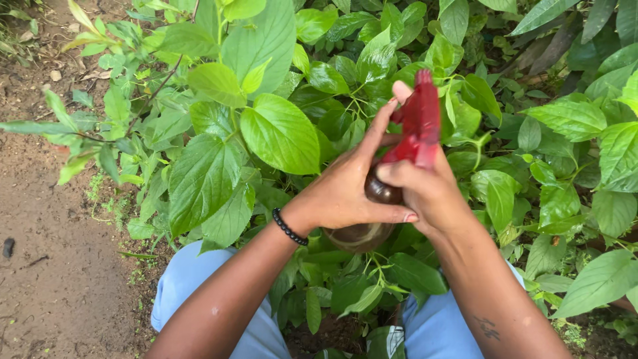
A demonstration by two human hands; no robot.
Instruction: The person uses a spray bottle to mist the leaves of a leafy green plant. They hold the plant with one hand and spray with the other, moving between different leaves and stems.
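Most of the brown spray bottle (pixel 372 213) is hidden: the left hand (pixel 345 189) wraps its near side and the right hand (pixel 425 189) covers its neck, so only a sliver of shoulder and the rounded base show between and below the palms. Motion blurs the red trigger head (pixel 420 123) above the grip. The bottle's contents cannot be told. Both forearms and the light-blue trousers (pixel 199 292) below the grip are cut off by the bottom edge.
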